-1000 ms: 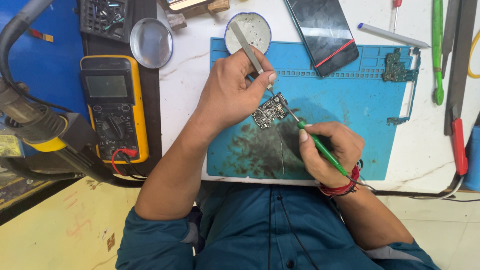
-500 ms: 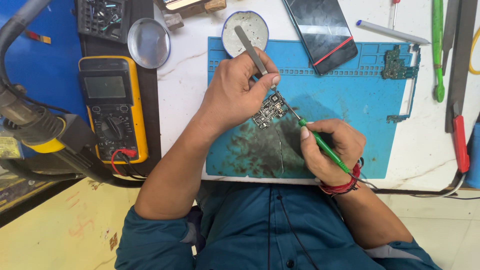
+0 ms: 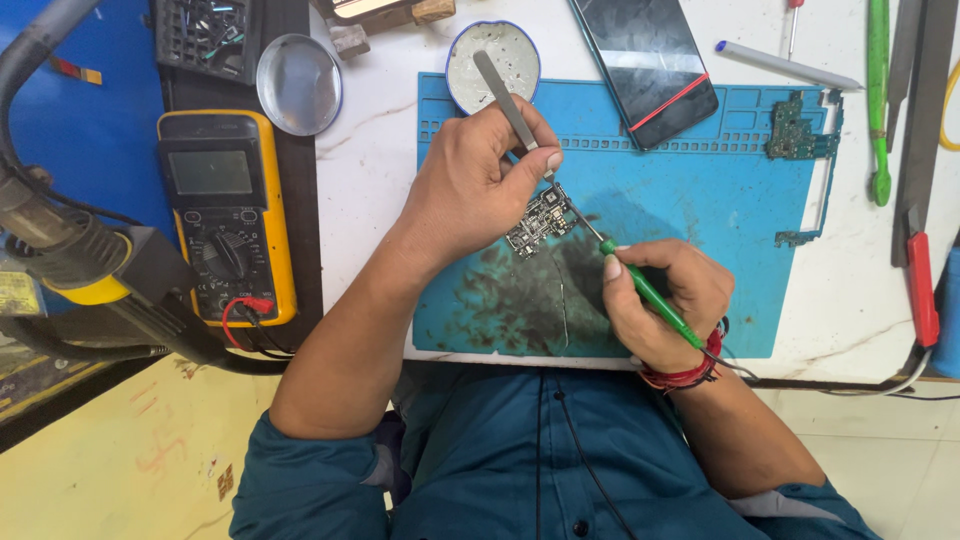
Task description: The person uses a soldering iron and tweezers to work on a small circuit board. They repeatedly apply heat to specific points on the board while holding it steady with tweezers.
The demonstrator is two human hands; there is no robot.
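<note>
Both hands have a tight grip on a tool. The left hand (image 3: 470, 195) pinches metal tweezers (image 3: 510, 95) between thumb and fingers, tips down against a small circuit board (image 3: 540, 220). The right hand (image 3: 665, 300) is closed around a green-handled soldering iron (image 3: 650, 295), held like a pen, its thin tip touching the board's right edge. The board lies on the mat between the two hands, a little above the middle.

Everything sits on a white marble-look surface (image 3: 370, 160). On it lies a blue work mat (image 3: 740, 200), stained dark near the person. To the left, on a dark strip, a yellow multimeter (image 3: 225, 215) lies face up with red and black leads curling from its foot. A hot-air nozzle (image 3: 95, 260) with a thick hose sits at the far left.

At the mat's top edge a dark phone (image 3: 645, 65) lies tilted, with a red line across its glass. Beside it is a round tin of paste (image 3: 495, 60), partly under the tweezers, and further left a round lens (image 3: 298, 85). A green board frame (image 3: 800, 130) rests at the mat's right corner. Right of that are a green stick tool (image 3: 878, 100) and a red-handled tool (image 3: 920, 285).
</note>
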